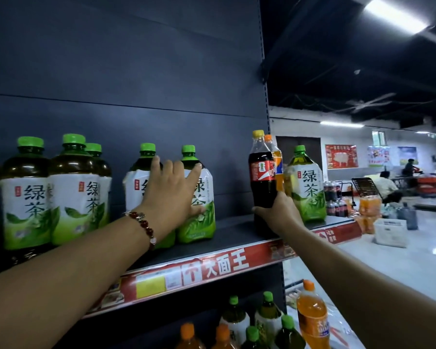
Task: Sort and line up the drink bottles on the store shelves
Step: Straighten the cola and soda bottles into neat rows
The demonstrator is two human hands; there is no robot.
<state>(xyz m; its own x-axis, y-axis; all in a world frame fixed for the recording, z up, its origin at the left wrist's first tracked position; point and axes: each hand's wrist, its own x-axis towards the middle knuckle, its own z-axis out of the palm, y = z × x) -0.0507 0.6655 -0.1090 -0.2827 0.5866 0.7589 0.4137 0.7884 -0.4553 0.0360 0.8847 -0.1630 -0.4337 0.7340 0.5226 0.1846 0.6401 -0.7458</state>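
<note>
Store interior, dim ceiling with strip lights; dark-backed shelving unit in the foreground, open floor with stacked drinks beyond.

Upper shelf: dark board with a red price strip along the front edge. Stock, left to right: a group of green tea bottles with green caps, close together; a pair of green tea bottles near the middle; a bare stretch; a cola bottle with a yellow cap; an orange soda bottle just behind it; a lone green tea bottle at the right end.

Left hand: fingers spread wide, palm flat against the fronts of the middle pair, gripping neither. A red bead bracelet sits at the wrist.

Right hand: closed around the lower body of the cola bottle, which stands upright at the shelf.

Lower shelf: mixed green tea and orange bottles, unsorted.

Step in hand, by appearance: grouping by kind, tea steadied or pushed leftward while the cola is handled.

Next move likely calls for lifting the cola clear without knocking the orange soda, then closing the tea row.
</note>
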